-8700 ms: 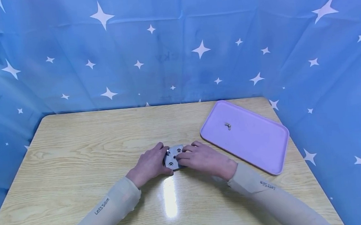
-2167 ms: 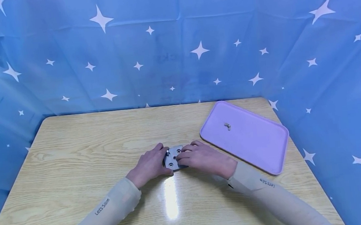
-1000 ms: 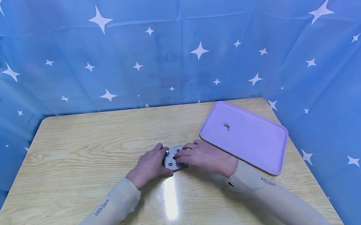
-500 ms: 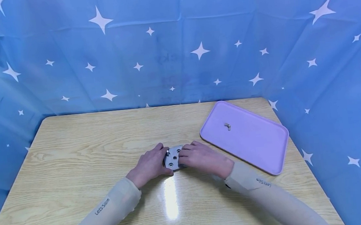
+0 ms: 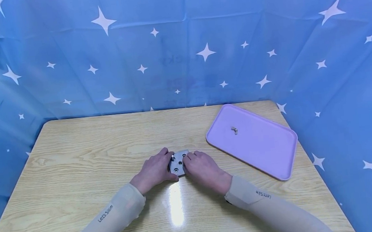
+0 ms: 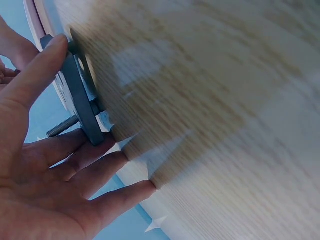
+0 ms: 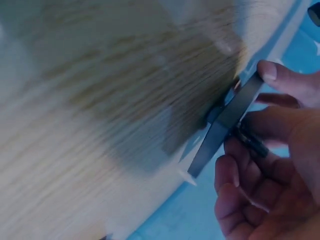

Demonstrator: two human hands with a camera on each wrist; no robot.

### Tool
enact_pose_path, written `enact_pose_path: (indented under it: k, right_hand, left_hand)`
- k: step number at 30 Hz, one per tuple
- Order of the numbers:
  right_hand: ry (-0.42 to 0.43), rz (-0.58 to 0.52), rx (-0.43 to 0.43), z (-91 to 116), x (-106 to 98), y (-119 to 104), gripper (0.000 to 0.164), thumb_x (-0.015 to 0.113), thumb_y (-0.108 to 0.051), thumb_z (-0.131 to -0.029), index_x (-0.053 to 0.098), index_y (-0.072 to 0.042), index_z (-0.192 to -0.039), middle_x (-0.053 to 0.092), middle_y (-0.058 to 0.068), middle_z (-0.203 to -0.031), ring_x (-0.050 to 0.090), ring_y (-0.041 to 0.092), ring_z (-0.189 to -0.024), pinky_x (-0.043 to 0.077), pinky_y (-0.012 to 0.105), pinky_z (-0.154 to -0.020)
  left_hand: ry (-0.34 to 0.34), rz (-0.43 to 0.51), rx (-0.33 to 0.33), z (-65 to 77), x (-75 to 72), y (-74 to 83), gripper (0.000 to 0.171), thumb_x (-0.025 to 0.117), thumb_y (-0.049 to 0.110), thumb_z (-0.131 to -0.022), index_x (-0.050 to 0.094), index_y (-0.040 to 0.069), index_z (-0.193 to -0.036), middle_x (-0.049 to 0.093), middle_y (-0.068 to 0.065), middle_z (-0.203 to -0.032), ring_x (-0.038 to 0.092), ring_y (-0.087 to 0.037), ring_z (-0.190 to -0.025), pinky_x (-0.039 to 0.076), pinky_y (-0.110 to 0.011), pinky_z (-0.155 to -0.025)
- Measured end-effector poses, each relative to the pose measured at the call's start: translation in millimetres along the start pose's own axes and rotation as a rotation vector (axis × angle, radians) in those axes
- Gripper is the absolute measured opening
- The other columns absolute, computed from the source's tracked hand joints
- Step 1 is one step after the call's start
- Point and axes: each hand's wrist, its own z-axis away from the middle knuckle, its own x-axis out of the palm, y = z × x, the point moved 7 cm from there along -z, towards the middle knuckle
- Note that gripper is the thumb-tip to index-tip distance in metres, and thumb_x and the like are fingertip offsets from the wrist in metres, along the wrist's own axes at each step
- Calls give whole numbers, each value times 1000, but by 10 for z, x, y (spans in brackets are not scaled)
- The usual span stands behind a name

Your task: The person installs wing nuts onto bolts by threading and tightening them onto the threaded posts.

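Low over the wooden table, a grey metal plate [image 5: 176,164] with several holes is gripped at its edges by the left hand [image 5: 155,170], thumb on the near edge and fingertips on the far one. A threaded bolt [image 6: 64,126] stands up from the plate close to the left fingers and also projects below it. The right hand [image 5: 205,169] is at the plate's right end. In the right wrist view, its thumb and fingers pinch a second dark bolt [image 7: 256,145] that sticks out of the plate. From the head view, that bolt is hidden by the right hand.
A purple tray [image 5: 263,147] lies at an angle on the table's right side, with small metal pieces [image 5: 234,130] in it. The wooden table [image 5: 91,147] extends around both hands. A blue star-patterned curtain [image 5: 172,42] surrounds its back and sides.
The right hand's fingers, earlier stretched over the plate, have drawn back to its right end. The right wrist has turned and swung left and nearer. Left hand and plate stay in place.
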Motion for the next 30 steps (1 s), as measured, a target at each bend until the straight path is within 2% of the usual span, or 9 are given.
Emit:
enact_pose_path:
  k: [3,6,8,11,14,18,25,30]
  right_hand:
    - [-65,-149,-14,13,-22,77,22,74,-24,-94,69,-6,-107,70,5,-97,64,19,-83,54,33,-73]
    - [-149,-245,-108,42,-53,135,32,73,-19,-96,68,-11,-126,70,2,-121,64,21,-109,54,38,-93]
    - [-196,-246,-198,72,-66,142,36,72,-12,-97,67,-15,-133,66,-2,-134,60,20,-122,51,39,-99]
    - [-229,-172,-306,118,-53,132,35,68,-11,-100,68,-21,-134,62,-8,-141,57,18,-128,50,39,-98]
    - [-220,-115,-349,135,-36,116,30,64,-16,-103,69,-24,-131,63,-10,-140,56,16,-128,49,37,-94]
    - [-196,-92,-351,134,-21,108,26,65,-18,-102,70,-25,-126,66,-11,-134,58,14,-124,48,35,-90]
    - [-167,-30,-325,89,-2,111,17,71,-17,-98,72,-22,-114,69,-8,-119,60,14,-111,50,32,-86]
    - [-111,-25,-287,48,1,88,9,72,-14,-95,70,-17,-103,68,-3,-104,61,16,-96,52,31,-77]
  left_hand:
    - [1,0,6,3,0,4,82,96,39,-70,63,2,-135,52,-2,-100,52,-19,-71,47,-35,-57]
    - [1,-6,12,1,3,3,82,96,39,-70,63,2,-135,52,-2,-100,52,-18,-70,48,-35,-57]
    - [-2,-10,9,1,6,-1,82,96,39,-70,63,3,-135,52,-2,-101,52,-18,-70,47,-34,-57]
    - [-2,-12,7,0,8,-4,82,96,40,-70,63,3,-135,52,-1,-101,52,-18,-71,47,-34,-57]
    - [-3,-12,8,-2,11,-2,83,96,40,-70,63,3,-136,53,-1,-102,52,-18,-71,47,-33,-57]
    - [-4,-7,7,-4,13,-1,83,96,41,-71,62,3,-137,52,-1,-102,52,-18,-71,47,-33,-57]
    - [-1,-4,5,-5,8,-4,83,96,40,-70,62,2,-136,52,-1,-100,51,-18,-70,45,-32,-56]
    - [-6,-4,1,-13,16,-13,83,96,39,-71,62,2,-137,52,-1,-101,51,-18,-70,44,-32,-56]
